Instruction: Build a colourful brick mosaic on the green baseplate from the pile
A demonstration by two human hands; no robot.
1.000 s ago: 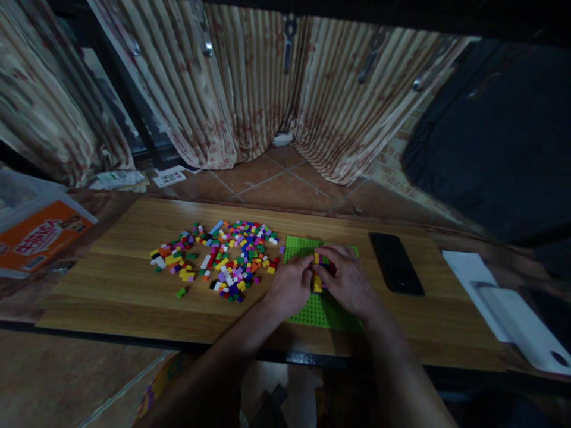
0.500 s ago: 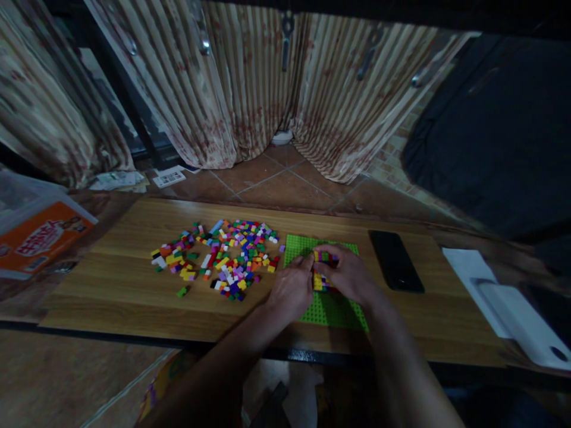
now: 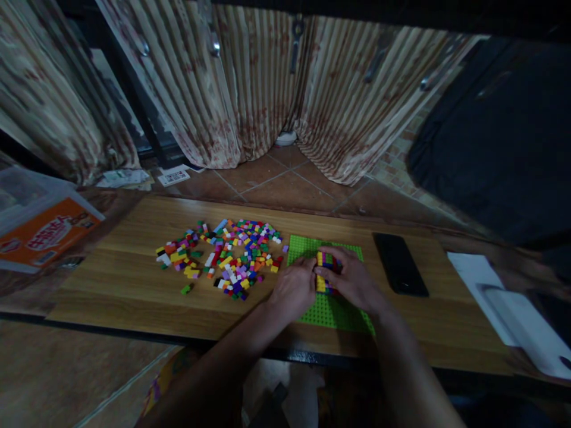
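A green studded baseplate (image 3: 332, 316) lies on the wooden table. On it is a block of joined toy bricks (image 3: 321, 282), with a yellow side and rows of purple, green and red. My right hand (image 3: 350, 276) grips this block from the right, thumb and fingers bent over its top and near part. At the block's left edge, my left hand (image 3: 295, 285) is closed with its fingertips against the bricks. Its fingertips are partly hidden, and I cannot tell whether a small brick is between them. The right hand covers much of the block.
Left of the baseplate spreads a pile of loose coloured bricks (image 3: 241, 255), with a single green brick (image 3: 186, 289) apart from it. A black phone (image 3: 400, 263) lies to the right. Beyond it are white sheets (image 3: 479, 291); a plastic tub (image 3: 49, 229) stands far left.
The whole view has shifted slightly. My right thumb has moved toward the block's left edge, near the left fingertips. Both hands stay at the brick block.
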